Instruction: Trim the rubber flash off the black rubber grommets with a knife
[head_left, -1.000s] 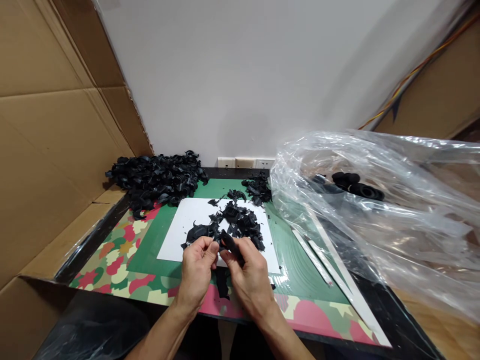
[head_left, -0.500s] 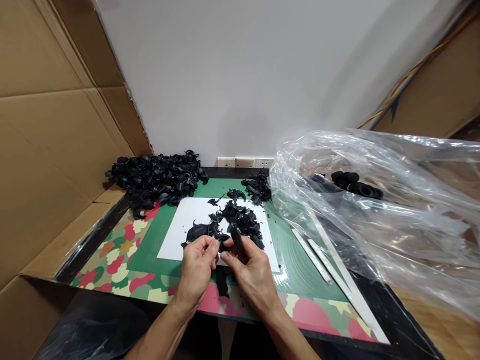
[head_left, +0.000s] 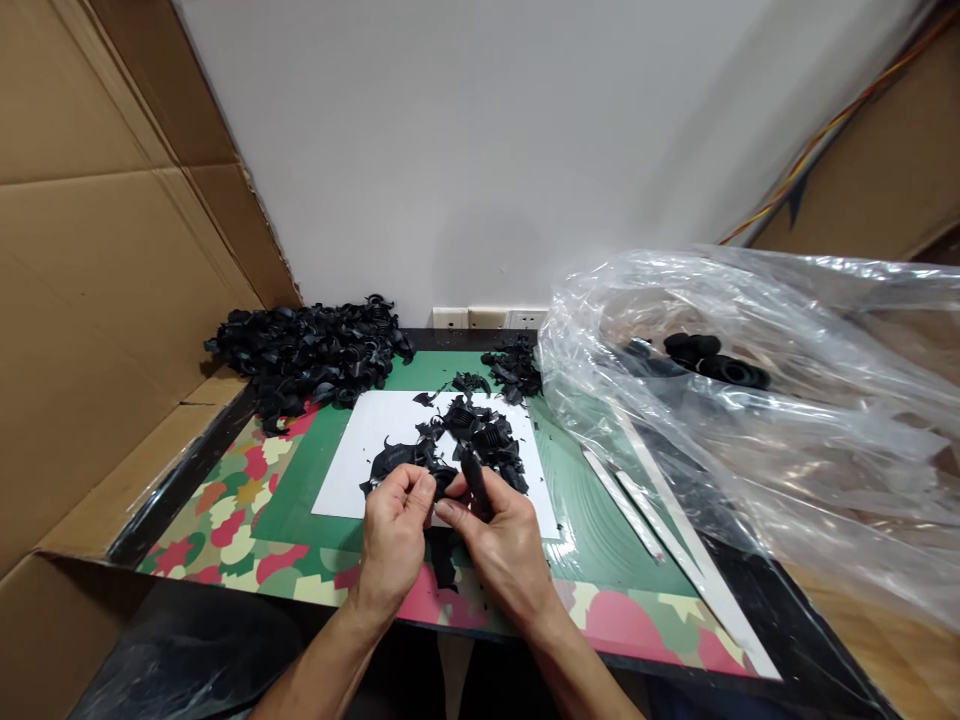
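Note:
My left hand [head_left: 394, 540] is closed in a pinch on a small black rubber-like piece [head_left: 444, 483], whose shape is partly covered by my fingers. My right hand [head_left: 510, 545] is wrapped round a dark, pen-like tool handle [head_left: 474, 475], its thumb and forefinger close to the black piece; the tool's working tip cannot be made out. Both hands meet over the front part of a white sheet [head_left: 346, 455], fingertips nearly together. Black curled scraps [head_left: 480, 430], some ribbed, lie on the sheet just beyond my fingers. A dark strip [head_left: 443, 560] shows below, between my wrists.
A large heap of black scraps [head_left: 315, 345] sits back left beside a cardboard box [head_left: 112, 260]; a smaller heap [head_left: 516, 368] is at the back. Right, a clear plastic bag [head_left: 795, 450] holds black rings [head_left: 733, 371]. White strips [head_left: 626, 508] lie on the green mat [head_left: 289, 500].
My hands keep the same grip, with only a very slight shift of the fingers at the black piece. The whole view has tilted a little.

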